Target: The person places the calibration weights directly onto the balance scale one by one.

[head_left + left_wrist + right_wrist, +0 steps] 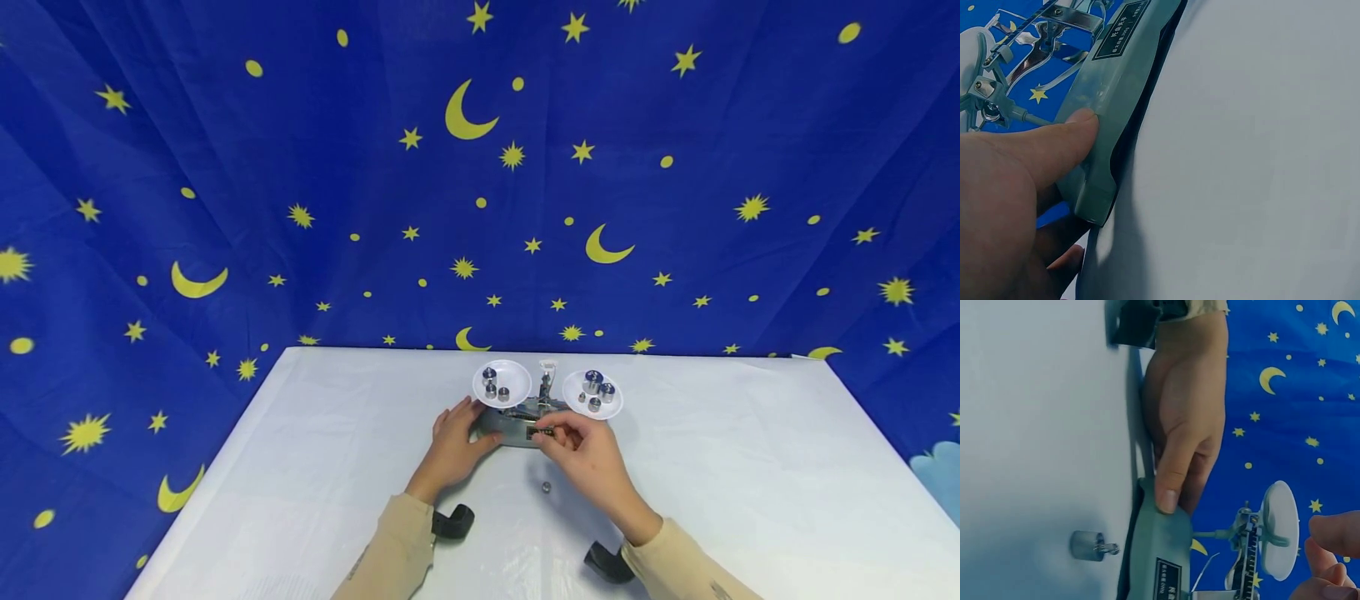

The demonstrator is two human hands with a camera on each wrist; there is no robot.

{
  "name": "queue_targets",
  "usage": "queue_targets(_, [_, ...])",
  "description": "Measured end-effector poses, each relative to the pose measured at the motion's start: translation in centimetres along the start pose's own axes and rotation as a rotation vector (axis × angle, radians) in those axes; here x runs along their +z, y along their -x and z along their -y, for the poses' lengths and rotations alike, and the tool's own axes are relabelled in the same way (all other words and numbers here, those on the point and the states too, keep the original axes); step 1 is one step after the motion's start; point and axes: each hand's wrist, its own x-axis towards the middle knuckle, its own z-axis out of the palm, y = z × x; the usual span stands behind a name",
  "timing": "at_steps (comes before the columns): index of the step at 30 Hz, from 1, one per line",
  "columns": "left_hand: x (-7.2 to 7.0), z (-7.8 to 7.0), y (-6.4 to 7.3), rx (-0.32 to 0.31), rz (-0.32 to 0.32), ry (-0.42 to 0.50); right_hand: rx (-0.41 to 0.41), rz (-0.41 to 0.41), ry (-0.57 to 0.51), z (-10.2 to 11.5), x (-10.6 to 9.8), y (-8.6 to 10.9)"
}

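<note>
A green-based balance scale with two white pans stands near the table's back edge. My left hand grips the left end of its base, thumb on the front face and fingers around the end, as the left wrist view shows. Three metal weights sit in the left pan; several weights sit in the right pan. My right hand hovers before the base, fingers loosely curled, with nothing visible between them. One small weight stands on the table in front of the scale.
The white table ends at a blue curtain with yellow stars and moons. Black wrist mounts stick out from both sleeves low over the table. The scale's metal beam lies between the pans.
</note>
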Motion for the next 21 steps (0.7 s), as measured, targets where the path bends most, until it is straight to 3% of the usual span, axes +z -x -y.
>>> queue_targets(8, [0.0, 0.0, -0.1, -0.008, 0.008, -0.003, 0.039, -0.001, -0.031, -0.9, -0.4, 0.8])
queue_targets(21, [0.0, -0.1, 0.0, 0.005, -0.008, 0.007, 0.196, 0.034, -0.041, -1.5, -0.3, 1.9])
